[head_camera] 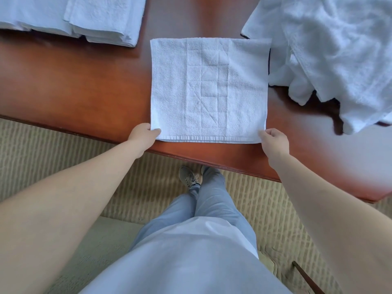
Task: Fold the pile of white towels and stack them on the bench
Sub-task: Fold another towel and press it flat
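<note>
**Half-folded towel held at the near edge: where the next fold could slip**

A white towel [209, 90], already doubled, is laid flat at the near edge of the table [84, 85]. Its two near corners are pinched: the left corner by the left hand [144, 134], the right corner by the right hand [273, 141], thumbs on top and fingers curled under the hem.

Folded towels [84, 15] are stacked at the far left corner of the table, well apart from the one in hand. The unfolded pile [331, 54] is heaped along the right side, with its near fringe just beside the towel's right edge.

Several risks can be judged from this:

- The hem lies close to the table's near edge, so the towel could be dragged off if it is pulled toward the body.
- The layers may be separated if only the top ply is pinched, and a crooked fold would result.
- Loose cloth from the pile could be caught and swept along if the right corner is swung outward.
</note>
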{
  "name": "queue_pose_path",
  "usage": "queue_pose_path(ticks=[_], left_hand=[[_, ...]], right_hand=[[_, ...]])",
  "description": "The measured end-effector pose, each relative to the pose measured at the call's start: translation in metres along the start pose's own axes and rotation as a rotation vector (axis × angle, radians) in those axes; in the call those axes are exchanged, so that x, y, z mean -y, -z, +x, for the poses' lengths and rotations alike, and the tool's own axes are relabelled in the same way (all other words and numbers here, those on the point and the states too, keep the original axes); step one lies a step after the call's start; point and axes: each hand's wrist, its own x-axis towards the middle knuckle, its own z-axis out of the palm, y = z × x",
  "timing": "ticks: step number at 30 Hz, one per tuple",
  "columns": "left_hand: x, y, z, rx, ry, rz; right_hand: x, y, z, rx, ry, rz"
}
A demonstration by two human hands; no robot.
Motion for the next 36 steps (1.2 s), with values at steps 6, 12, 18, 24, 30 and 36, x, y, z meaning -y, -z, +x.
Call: queue_pose_path(ticks=[6, 12, 18, 24, 30, 36], left_hand=[[0.007, 0.001, -0.007, -0.083, -0.105, 0.333], [0.005, -0.008, -0.009, -0.087, -0.05, 0.214], [0.004, -0.001, -0.007, 0.04, -0.036, -0.134], [0.006, 0.002, -0.007, 0.09, -0.014, -0.201], [0.017, 0.003, -0.006, -0.004, 0.057, -0.216], [0.019, 0.001, -0.004, -0.023, 0.081, -0.276]], right_hand=[[-0.007, 0.002, -0.001, -0.027, 0.073, -0.197], [-0.001, 0.002, -0.005, -0.014, 0.088, -0.231], [0.003, 0.004, -0.004, 0.069, 0.027, -0.083], [0.0, 0.005, -0.002, 0.071, 0.003, -0.061], [-0.005, 0.005, 0.004, 0.052, -0.06, 0.003], [-0.004, 0.004, 0.0, 0.038, -0.04, -0.041]])
